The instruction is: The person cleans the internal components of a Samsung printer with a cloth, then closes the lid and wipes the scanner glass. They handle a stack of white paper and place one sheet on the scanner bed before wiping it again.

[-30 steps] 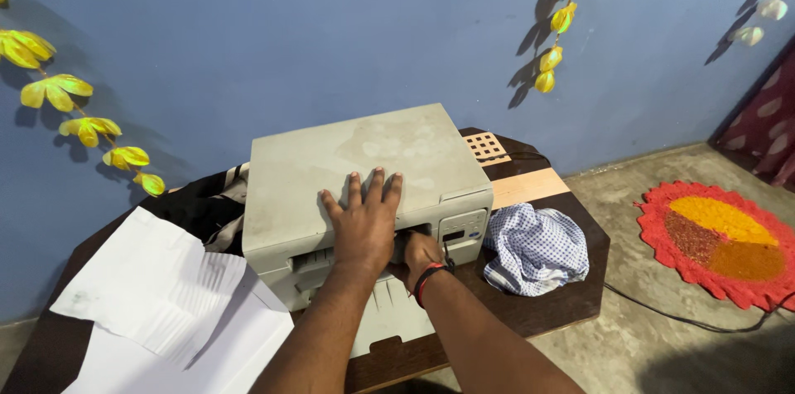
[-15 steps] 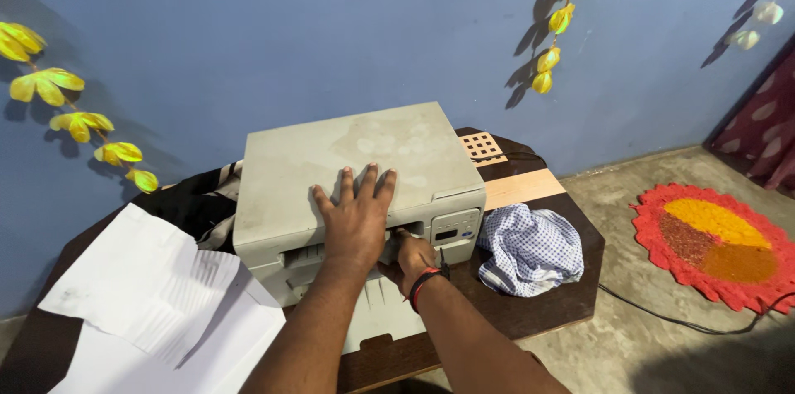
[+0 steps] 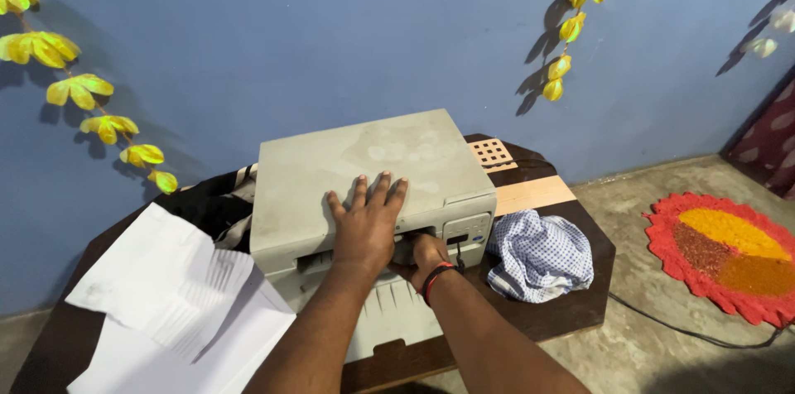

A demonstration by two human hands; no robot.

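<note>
- A room in a home, partly used for paperwork.
- A blue painted wall [image 3: 331, 21] fills the upper frame, hung with strings of yellow artificial flowers [image 3: 91, 104] at upper left and upper right.
- A round red and orange rug [image 3: 729, 253] lies on the bare concrete floor [image 3: 646, 344] at right.
- A dark wooden tabletop [image 3: 571, 303] at centre carries a grey printer [image 3: 364, 162], loose white paper [image 3: 174, 311] and a checked cloth [image 3: 538, 253].

Bare forearms; red-black band at right hand [image 3: 424, 255] wrist.

White paper sheets [image 3: 174, 303] crowd the printer's [image 3: 364, 170] left, checked cloth [image 3: 540, 253] its right.
</note>
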